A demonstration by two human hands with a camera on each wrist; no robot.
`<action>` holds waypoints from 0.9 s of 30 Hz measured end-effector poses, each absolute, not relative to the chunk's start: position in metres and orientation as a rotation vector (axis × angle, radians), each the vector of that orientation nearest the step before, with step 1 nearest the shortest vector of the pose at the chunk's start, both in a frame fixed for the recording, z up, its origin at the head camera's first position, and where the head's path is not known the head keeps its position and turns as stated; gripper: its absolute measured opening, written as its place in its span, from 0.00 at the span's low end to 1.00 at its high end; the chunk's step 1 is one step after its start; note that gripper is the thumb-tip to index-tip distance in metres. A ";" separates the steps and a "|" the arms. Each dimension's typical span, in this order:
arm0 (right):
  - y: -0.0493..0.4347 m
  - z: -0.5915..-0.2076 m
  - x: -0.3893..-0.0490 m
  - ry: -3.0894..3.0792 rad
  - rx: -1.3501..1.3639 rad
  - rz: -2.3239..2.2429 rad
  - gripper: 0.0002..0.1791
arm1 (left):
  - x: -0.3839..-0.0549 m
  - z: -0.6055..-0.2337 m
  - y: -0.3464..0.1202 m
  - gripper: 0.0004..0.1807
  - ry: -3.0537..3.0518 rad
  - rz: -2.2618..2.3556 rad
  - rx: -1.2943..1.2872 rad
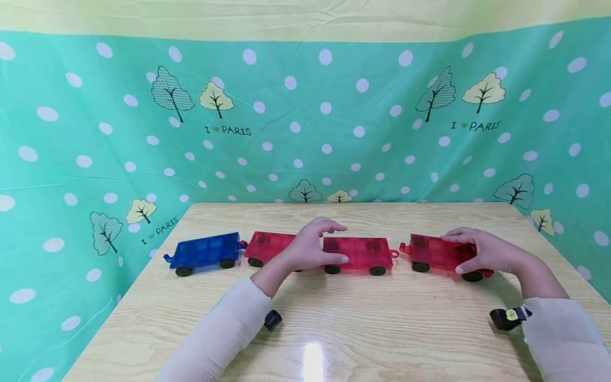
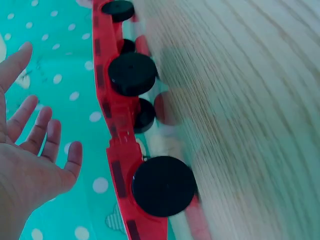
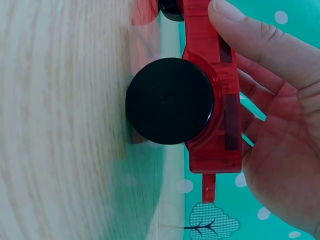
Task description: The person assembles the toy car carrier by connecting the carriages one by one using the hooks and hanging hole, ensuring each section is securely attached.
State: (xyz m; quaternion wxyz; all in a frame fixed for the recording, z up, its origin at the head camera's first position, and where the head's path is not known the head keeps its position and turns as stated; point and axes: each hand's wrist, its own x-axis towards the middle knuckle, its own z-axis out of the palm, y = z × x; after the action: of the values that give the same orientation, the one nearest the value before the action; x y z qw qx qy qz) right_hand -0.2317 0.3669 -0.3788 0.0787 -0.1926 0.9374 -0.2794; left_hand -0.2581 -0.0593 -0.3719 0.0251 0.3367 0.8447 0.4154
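A row of translucent toy train cars on black wheels stands across the wooden table. My right hand (image 1: 491,252) grips the rightmost red car (image 1: 436,249), thumb along its near side and fingers at its far side. Its hook points toward the loop on the middle red car (image 1: 360,253), with a small gap between them. Over the join of the middle car and another red car (image 1: 267,245), my left hand (image 1: 309,246) hovers with fingers spread and nothing held. The left wrist view shows that hand (image 2: 40,155) apart from the red cars.
At the left end, a blue toy train car (image 1: 205,251) is linked to the red one beside it. A green dotted cloth (image 1: 305,122) hangs behind and beside the table (image 1: 363,329). Black wrist cameras sit by both cuffs.
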 end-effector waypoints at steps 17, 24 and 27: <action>0.362 -0.378 -0.233 2.812 -0.546 -0.813 0.45 | -0.256 -0.385 -0.018 0.34 2.746 0.920 1.089; 0.361 -0.378 -0.233 2.797 -0.538 -0.827 0.45 | -0.257 -0.388 -0.007 0.35 2.846 0.778 1.107; 0.362 -0.377 -0.233 2.791 -0.529 -0.832 0.45 | -0.261 -0.385 -0.005 0.37 2.855 0.669 1.142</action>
State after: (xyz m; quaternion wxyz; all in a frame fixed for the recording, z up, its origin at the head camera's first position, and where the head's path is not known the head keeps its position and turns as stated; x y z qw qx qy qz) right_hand -0.2328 0.3616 -0.3774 0.0906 -0.1781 0.9390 -0.2798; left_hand -0.2611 -0.0046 -0.3853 -0.0026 0.3628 0.9073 0.2125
